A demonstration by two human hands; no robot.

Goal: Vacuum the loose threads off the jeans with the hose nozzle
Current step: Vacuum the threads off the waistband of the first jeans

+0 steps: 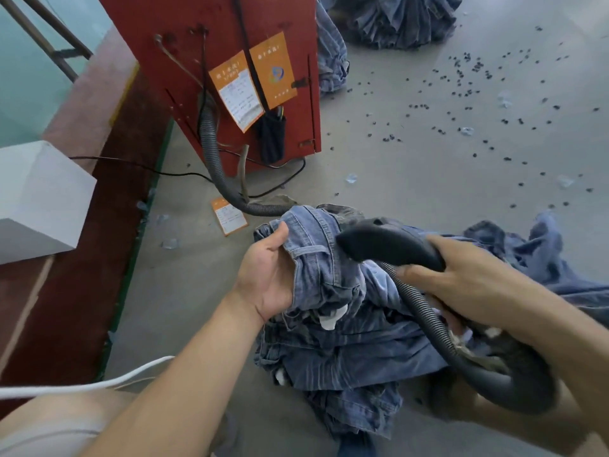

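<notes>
A pair of blue jeans (324, 268) lies bunched on a heap of denim in the middle of the floor. My left hand (268, 275) grips the bunched waistband from the left, thumb on top. My right hand (461, 278) is closed round the black hose nozzle (385, 242), whose tip points left and rests on the jeans beside the waistband. The ribbed black hose (425, 311) runs from the nozzle down under my right forearm and loops back.
A red cabinet (211, 37) with orange tags stands ahead; a grey ribbed hose (211, 150) leaves it. More jeans (540, 255) lie at right and another pile (395, 18) at the top. Small dark bits (461, 94) litter the grey floor. A white box (39, 192) sits left.
</notes>
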